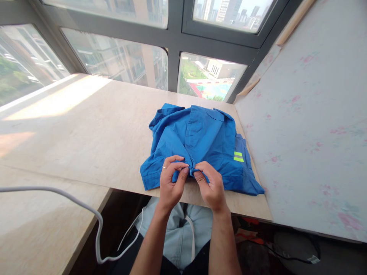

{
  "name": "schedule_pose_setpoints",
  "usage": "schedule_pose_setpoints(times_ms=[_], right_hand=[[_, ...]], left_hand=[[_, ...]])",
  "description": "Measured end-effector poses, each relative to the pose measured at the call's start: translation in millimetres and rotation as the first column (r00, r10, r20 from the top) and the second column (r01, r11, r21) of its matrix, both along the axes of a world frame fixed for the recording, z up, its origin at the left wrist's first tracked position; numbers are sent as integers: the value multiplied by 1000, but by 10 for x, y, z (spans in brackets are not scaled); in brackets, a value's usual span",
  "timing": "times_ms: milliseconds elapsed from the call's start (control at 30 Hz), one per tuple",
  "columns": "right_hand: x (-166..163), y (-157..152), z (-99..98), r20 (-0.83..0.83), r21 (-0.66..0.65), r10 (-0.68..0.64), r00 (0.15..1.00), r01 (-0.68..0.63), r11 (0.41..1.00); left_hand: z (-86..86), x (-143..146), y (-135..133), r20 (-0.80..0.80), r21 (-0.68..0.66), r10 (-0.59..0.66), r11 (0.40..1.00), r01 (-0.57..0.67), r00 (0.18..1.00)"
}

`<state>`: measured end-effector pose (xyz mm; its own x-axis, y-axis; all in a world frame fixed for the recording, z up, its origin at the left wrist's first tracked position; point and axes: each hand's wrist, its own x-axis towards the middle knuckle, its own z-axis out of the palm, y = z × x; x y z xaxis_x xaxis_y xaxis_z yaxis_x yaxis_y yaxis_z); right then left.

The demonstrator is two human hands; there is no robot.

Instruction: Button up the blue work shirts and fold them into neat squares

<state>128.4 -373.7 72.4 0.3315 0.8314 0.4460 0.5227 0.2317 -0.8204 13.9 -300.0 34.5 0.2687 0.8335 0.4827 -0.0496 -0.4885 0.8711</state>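
Observation:
A blue work jacket lies spread and rumpled on the stone-look sill, its front placket running down the middle. My left hand pinches the lower front edge of the jacket between thumb and fingers; a ring is on one finger. Close beside it, my right hand grips the same hem just right of the placket. The two sets of fingertips nearly meet there. Whatever small fastening may lie between them is hidden. At the jacket's right side, a blue piece with a yellow-and-silver reflective strip sticks out.
The pale sill extends far to the left, with sunlit patches. Grey-framed windows rise behind it. A floral-papered wall bounds the right side. A white cable loops across the lower left, near a gap below the sill edge.

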Motion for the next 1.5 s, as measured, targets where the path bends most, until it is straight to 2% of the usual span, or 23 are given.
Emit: schedule_pose_setpoints(times_ms=[67,133,200,267,300,367,433,467,533,633,733,767,833,900,933,1000,1100,1167,1233,1367,1433,1500], right_hand=[[-27,-15,26,-24,26,25,999,-24,999],[-55,-33,39,-59,55,21,998,-18,998],[-71,-48,25,-116,63,-45,992,52,997],[-57,-55,-13,-217,63,-191,957,209,976],[-37,-54,-35,-285,71,-283,916,315,946],[27,-47,-76,-443,92,-443,780,531,842],[109,-34,-104,-594,89,-491,637,659,747],[149,-27,-114,-656,74,-477,585,679,731],[212,-16,-135,-738,30,-422,527,650,759],[235,-3,-173,-781,-40,-379,496,565,824],[183,-6,-178,-788,-97,-402,466,552,828],[158,-14,-161,-784,-111,-403,472,532,839],[110,-39,-96,-768,-131,-351,535,405,905],[73,-71,-7,-754,-133,-219,619,183,974],[60,-87,37,-747,-131,-147,648,73,989],[45,-114,112,-726,-131,-48,686,-69,989],[46,-131,166,-709,-123,-16,705,-101,987],[70,-127,165,-728,-101,-55,683,-26,995],[117,-113,136,-756,-99,-158,635,128,987],[270,-81,-6,-784,-118,-385,487,493,862],[345,-77,-102,-773,-127,-433,465,555,822],[391,-88,-173,-723,-152,-476,501,556,817]], left_hand=[[-11,19,3,-43,13,47,999,-46,998],[-30,32,10,-58,3,42,999,-42,997],[-44,21,26,-67,-42,5,999,-8,998],[-48,-28,56,-72,-120,-17,993,8,997],[-48,-68,79,-69,-162,-16,987,5,997],[-51,-173,139,-44,-234,-12,972,1,999],[-61,-287,205,-13,-273,-42,961,36,999],[-67,-336,232,-7,-278,-63,959,59,998],[-66,-398,261,-25,-274,-66,960,57,997],[-3,-378,227,-81,-230,49,971,-66,996],[114,-259,133,-125,-90,116,988,-128,985],[147,-211,100,-145,-24,120,992,-124,982],[181,-117,43,-194,102,98,992,-80,976],[158,-31,2,-249,188,44,982,3,968],[129,10,-12,-276,212,17,976,44,961],[56,85,-28,-314,219,6,973,66,950],[-31,172,-22,-319,167,106,984,-54,942],[-46,200,-3,-301,135,189,979,-154,935],[-31,200,20,-286,145,235,969,-200,929],[29,149,44,-271,218,261,954,-205,926],[57,127,39,-268,243,277,946,-213,923],[84,116,26,-287,264,283,942,-208,915]])
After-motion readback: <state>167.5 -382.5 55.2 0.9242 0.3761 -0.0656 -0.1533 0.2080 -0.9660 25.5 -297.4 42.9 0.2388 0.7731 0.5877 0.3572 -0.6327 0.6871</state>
